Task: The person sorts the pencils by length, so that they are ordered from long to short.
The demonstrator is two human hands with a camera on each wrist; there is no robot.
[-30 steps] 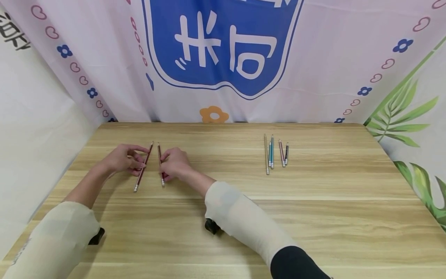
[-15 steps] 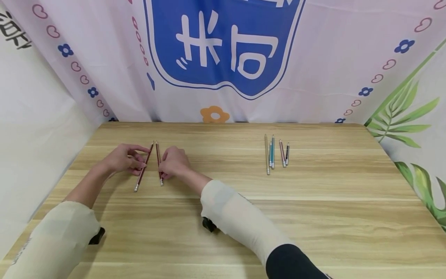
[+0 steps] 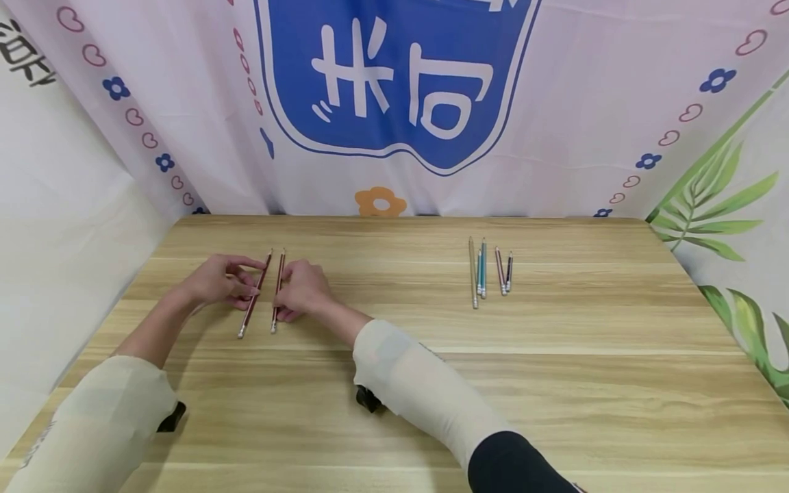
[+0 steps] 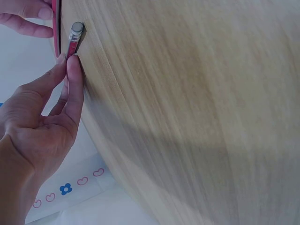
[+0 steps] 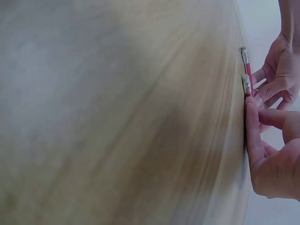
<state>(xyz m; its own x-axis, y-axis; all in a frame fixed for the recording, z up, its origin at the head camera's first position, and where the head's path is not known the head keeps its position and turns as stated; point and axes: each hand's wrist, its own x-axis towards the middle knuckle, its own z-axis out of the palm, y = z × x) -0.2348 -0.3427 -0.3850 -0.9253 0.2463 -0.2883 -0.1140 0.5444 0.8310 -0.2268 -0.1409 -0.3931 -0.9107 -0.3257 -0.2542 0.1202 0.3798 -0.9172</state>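
Two dark red pencils with pale eraser ends lie side by side at the left of the table. My left hand (image 3: pixel 223 282) pinches the left pencil (image 3: pixel 248 315), which slants with its eraser end toward me. On the right pencil (image 3: pixel 281 269), my right hand (image 3: pixel 306 286) holds from its right side, fingers near the lower half. A narrow gap separates the two pencils. In the left wrist view, thumb and fingers close around the left pencil (image 4: pixel 72 46) just below its eraser. The right wrist view shows fingertips at the right pencil (image 5: pixel 247 83) under its metal band.
Farther right on the wooden table (image 3: pixel 555 383) lie several pencils: a long tan one (image 3: pixel 472 274), two teal ones (image 3: pixel 483 270), a pinkish one (image 3: pixel 499 270) and a short dark one (image 3: pixel 509 272). A printed curtain (image 3: pixel 573 103) hangs along the table's back edge.
My right hand has shifted the right pencil a little, turning it so that its eraser end swings left and it lies closer to parallel with the left pencil. My left hand has stayed put.
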